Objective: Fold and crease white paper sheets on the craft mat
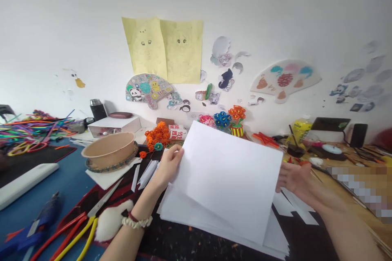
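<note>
My left hand (pixel 171 163) is closed on the left edge of a white sheet of paper (pixel 229 171), its thumb on top. The sheet is raised and tilted above a stack of white paper (pixel 196 216). Beside the sheet's right edge is my right hand (pixel 297 179), somewhat blurred, with fingers stretched toward the paper. Whether the fingertips touch the edge, I cannot tell. Cut white paper strips (pixel 298 206) lie below my right hand, and folded white pieces (pixel 148 173) lie left of the stack.
Scissors (pixel 105 200), red-handled and yellow-handled tools, and a blue glue gun (pixel 43 220) lie at the front left. Behind them stands a tan bowl (pixel 108 151). Orange craft flowers (pixel 157 134) and a yellow bottle (pixel 301 128) stand along the wall.
</note>
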Motion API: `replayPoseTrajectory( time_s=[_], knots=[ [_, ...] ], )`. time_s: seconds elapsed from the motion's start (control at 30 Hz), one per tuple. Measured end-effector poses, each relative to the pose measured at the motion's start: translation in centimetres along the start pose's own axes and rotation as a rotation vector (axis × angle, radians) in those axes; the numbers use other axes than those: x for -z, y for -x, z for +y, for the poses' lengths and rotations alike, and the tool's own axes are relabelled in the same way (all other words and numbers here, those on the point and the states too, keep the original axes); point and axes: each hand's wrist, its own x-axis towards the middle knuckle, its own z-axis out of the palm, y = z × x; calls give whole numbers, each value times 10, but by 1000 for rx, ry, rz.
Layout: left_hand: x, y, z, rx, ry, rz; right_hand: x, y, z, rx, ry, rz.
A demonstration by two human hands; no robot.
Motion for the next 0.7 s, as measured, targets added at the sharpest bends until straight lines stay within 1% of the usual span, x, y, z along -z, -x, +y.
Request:
replayPoseTrajectory(
  time_s=[0.07, 0.1, 0.17, 0.23, 0.27, 0.3, 0.33, 0.37, 0.4, 0.43, 0.47, 0.5, 0.53, 0.57, 0.6, 0.67, 0.7],
  knots=[
    [4, -3, 2, -43, -47, -63, -6, -10, 0, -13, -22, 91],
    [5, -3, 4, -68, -71, -106, -14, -14, -1, -4, -11, 97],
    [1, -3, 10, -115, -116, -198, -36, -21, -6, 21, 4, 34],
    [-6, -1, 15, -142, -151, -265, -63, -22, -12, 9, -16, -94],
    [-10, 0, 17, -156, -183, -291, -75, -20, -15, 1, 4, -135],
    [-13, 2, 19, -177, -227, -316, -86, -18, -17, -13, 45, -154],
    [-15, 3, 19, -207, -279, -339, -94, -16, -19, -13, 86, -147],
    [-16, 4, 19, -246, -331, -350, -100, -14, -20, -18, 112, -153],
    [-16, 4, 18, -290, -376, -332, -104, -12, -21, -8, 114, -151],
    [-14, 3, 15, -329, -406, -276, -105, -11, -21, 2, 108, -134],
    [-12, 2, 12, -351, -408, -195, -105, -10, -20, 15, 95, -103],
    [-8, 1, 8, -351, -402, -71, -105, -10, -18, 30, 81, -56],
    [-5, -1, 4, -315, -381, 41, -103, -10, -16, 42, 70, -1],
    [-2, -2, 0, -241, -328, 92, -101, -11, -15, 52, 60, 53],
    [1, -3, -4, -144, -242, 93, -99, -12, -13, 61, 49, 102],
    [2, -4, -10, 33, -32, -20, -96, -14, -9, 79, 23, 161],
    [2, -3, -11, 86, 53, -66, -95, -14, -8, 87, 13, 178]
  ],
)
